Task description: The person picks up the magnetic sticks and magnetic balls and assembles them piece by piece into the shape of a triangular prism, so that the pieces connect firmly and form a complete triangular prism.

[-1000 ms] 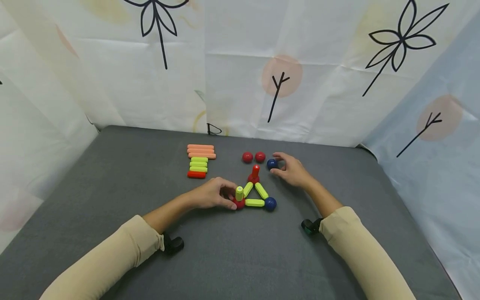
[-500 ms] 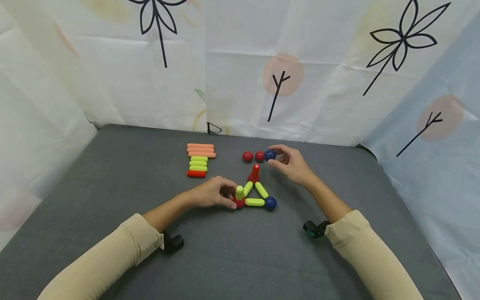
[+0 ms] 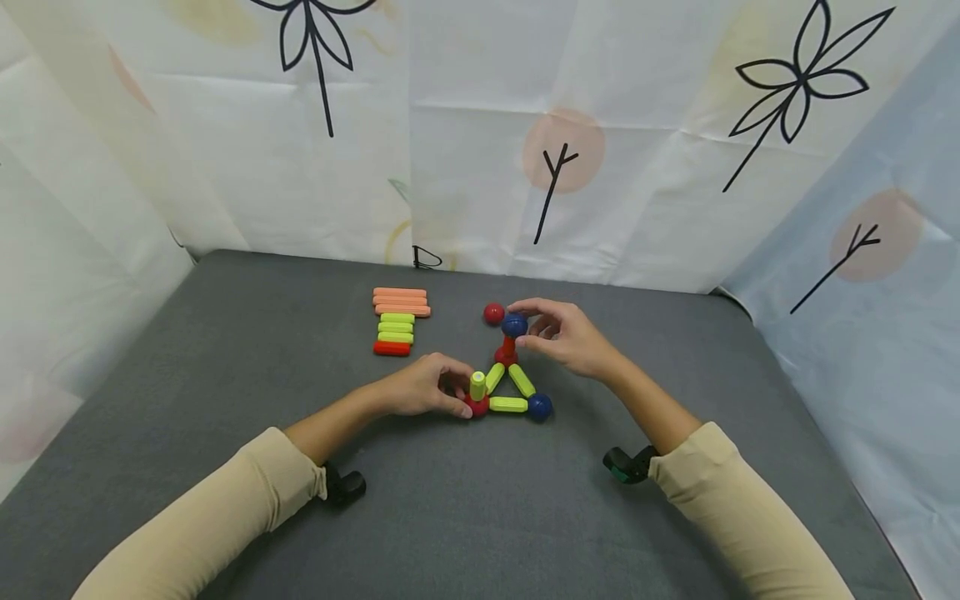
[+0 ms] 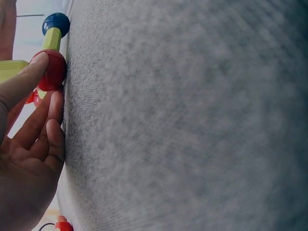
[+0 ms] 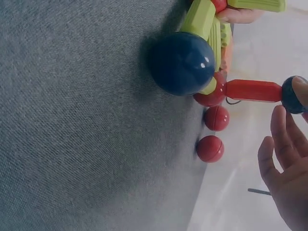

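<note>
A triangle of yellow-green rods joins two red balls and a blue ball on the table. My left hand grips the near-left red ball, thumb on one side and fingers on the other; a yellow-green rod stands upright on it. From the far red ball rises a red rod. At that rod's top end, my right hand pinches a second blue ball, which touches the rod in the right wrist view.
Two loose red balls lie behind the triangle; in the head view one red ball shows. To the left lie orange rods, yellow-green rods and a red rod in a stack of rows. A patterned cloth hangs behind the table.
My right hand has lifted the blue ball from the table beside the loose red balls and carried it left onto the top of the upright red rod. My left hand has stayed in place.
</note>
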